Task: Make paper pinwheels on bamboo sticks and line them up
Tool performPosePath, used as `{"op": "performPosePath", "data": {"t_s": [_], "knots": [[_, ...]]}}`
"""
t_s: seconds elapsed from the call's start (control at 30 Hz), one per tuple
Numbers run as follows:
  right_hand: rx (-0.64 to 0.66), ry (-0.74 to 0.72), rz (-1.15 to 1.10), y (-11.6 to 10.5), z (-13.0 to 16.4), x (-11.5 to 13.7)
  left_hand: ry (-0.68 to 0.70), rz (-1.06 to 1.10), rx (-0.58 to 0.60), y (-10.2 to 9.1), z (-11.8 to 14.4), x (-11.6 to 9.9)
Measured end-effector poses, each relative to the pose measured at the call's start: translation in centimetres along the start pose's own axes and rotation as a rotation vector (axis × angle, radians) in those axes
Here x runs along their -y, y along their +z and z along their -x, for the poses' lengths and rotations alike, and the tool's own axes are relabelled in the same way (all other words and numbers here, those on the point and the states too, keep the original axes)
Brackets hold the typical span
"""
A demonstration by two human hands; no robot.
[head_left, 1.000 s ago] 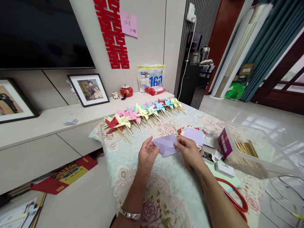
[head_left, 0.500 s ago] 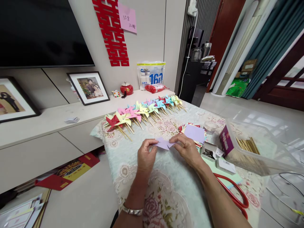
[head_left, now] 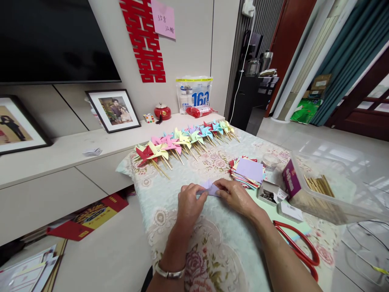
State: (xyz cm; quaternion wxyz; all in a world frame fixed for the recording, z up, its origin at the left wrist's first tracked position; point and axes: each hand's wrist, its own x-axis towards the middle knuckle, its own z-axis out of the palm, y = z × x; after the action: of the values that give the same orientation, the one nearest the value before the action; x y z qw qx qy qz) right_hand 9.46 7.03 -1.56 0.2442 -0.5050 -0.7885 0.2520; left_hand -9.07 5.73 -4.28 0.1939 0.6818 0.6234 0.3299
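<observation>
Between my two hands is a purple sheet of paper (head_left: pixel 209 186) with cut slits, its corners bent up. My left hand (head_left: pixel 191 201) pinches its left side between thumb and fingers. At the right side, my right hand (head_left: pixel 235 195) grips it the same way. A stack of coloured paper squares (head_left: pixel 249 170), purple on top, lies just beyond my right hand. Along the far edge of the table rests a row of finished paper pinwheels (head_left: pixel 184 140) on wooden sticks, in red, yellow, pink, green and blue.
Right of my hands are an open small box of metal fasteners (head_left: pixel 268 195), a closed white box (head_left: pixel 290 212), red-handled scissors (head_left: pixel 304 247) and a clear bin (head_left: pixel 331 207) holding wooden sticks. A round clear container (head_left: pixel 270 162) stands behind them. A cabinet (head_left: pixel 112 142) borders the table's far side.
My hands have drawn closer together and slightly lower. The purple paper, flatter and more spread before, now has its corners bent up between my fingers.
</observation>
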Motion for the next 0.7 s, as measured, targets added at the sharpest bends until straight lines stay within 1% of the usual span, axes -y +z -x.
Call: {"op": "performPosePath", "data": {"t_s": [0.13,0.23,0.43,0.7], "knots": [[-0.023,0.092,0.059,0.7,-0.3,-0.4,-0.087,-0.022,0.011,0.0,0.0,-0.6],[-0.040,0.129,0.096,1.2,-0.5,-0.3,-0.124,-0.055,-0.011,0.3,0.0,-0.8],[-0.048,0.167,0.195,1.9,-0.8,0.3,-0.140,-0.148,-0.047,0.9,-0.2,-0.7],[-0.023,0.176,0.280,2.4,-0.9,0.5,-0.133,-0.220,-0.054,1.4,-0.4,-0.6]]}}
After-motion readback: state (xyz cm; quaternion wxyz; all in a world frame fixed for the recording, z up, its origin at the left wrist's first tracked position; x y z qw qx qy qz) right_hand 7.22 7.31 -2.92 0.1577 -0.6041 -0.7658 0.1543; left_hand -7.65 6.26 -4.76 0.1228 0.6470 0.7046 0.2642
